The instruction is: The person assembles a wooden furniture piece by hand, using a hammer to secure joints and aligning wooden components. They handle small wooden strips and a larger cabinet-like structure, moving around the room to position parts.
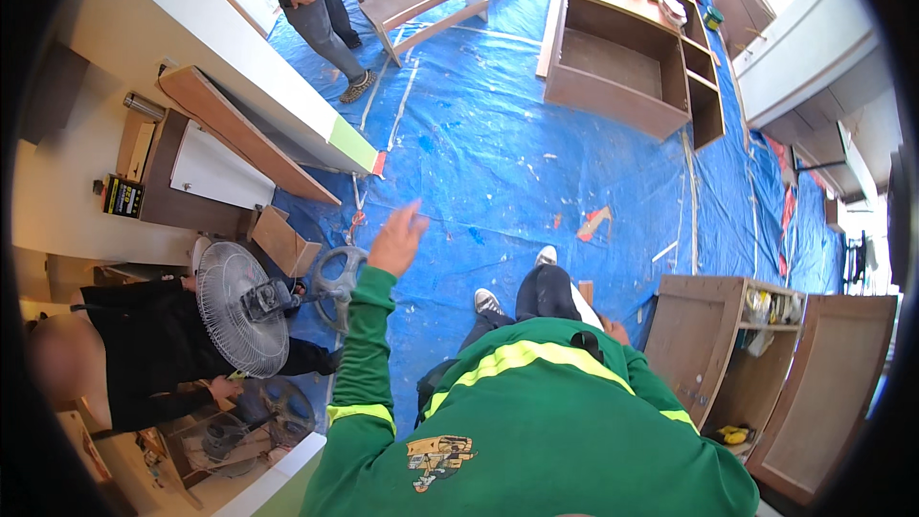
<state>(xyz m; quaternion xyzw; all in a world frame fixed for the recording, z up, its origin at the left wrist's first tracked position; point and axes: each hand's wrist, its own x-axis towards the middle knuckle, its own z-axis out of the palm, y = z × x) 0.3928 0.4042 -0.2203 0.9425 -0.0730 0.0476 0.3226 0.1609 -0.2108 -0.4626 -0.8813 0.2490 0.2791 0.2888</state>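
Observation:
My left hand (397, 241) reaches forward over the blue floor sheet (459, 201), its fingers stretched out and slightly blurred. Nothing shows in it, and it touches nothing I can see. A grey fan base (337, 289) is the closest object to it, on its left. My right hand (615, 330) hangs low beside my right leg, mostly hidden by my green sleeve. Close to it, a narrow white strip (582, 306) and a small brown wooden piece (586, 290) show beside my thigh. Whether that hand grips either of them is hidden.
A person in black (144, 345) is at the left by a fan (244, 309); another (306, 10) stands at the far left. Brown cabinet carcasses (622, 67) lie far right. An open cabinet (704, 345) stands near right. Boards (239, 129) lean by the left wall.

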